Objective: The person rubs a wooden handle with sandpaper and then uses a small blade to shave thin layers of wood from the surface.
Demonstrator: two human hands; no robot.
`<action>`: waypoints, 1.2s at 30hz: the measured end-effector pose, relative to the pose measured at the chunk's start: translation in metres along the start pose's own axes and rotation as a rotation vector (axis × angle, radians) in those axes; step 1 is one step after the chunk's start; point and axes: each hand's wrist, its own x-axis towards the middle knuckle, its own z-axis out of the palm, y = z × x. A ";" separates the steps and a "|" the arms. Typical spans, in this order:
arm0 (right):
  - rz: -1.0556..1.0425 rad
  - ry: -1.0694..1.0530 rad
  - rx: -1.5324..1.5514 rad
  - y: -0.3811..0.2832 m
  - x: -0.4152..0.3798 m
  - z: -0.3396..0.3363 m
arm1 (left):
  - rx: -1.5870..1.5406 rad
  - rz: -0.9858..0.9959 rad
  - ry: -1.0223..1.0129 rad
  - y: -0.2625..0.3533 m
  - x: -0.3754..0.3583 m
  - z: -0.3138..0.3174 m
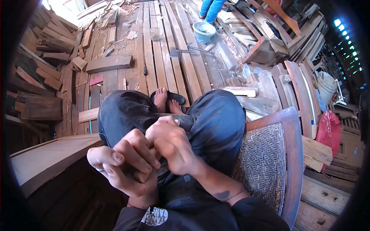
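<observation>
My left hand (125,163) is raised over my lap with its fingers curled in, and a ring shows on one finger. Right beside it, my right hand (167,138) is closed in a fist, its wrist bent, overlapping the left fingertips in this view. What the two hands pinch between them is hidden by the fingers, and I cannot tell what it is. A dark flat bar (186,121) lies between my knees, just beyond the right fist. Both hands are above my dark trousers (217,119).
I sit by a woven-seat chair (266,161). On the plank floor lie a hammer-like tool (180,51), a screwdriver-like tool (145,70) and a wood block (109,64). A bucket (204,32) stands near another person's blue-clad legs (212,9). Lumber is stacked on both sides.
</observation>
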 end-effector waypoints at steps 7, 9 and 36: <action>0.223 0.045 -0.103 0.051 -0.018 -0.013 | 0.098 -0.024 0.006 0.001 0.001 0.003; 0.055 0.024 -0.034 0.018 -0.009 -0.006 | 0.054 -0.006 -0.022 -0.001 -0.001 0.007; 0.174 0.013 -0.149 0.046 -0.022 -0.011 | 0.070 0.019 0.046 -0.001 -0.001 -0.004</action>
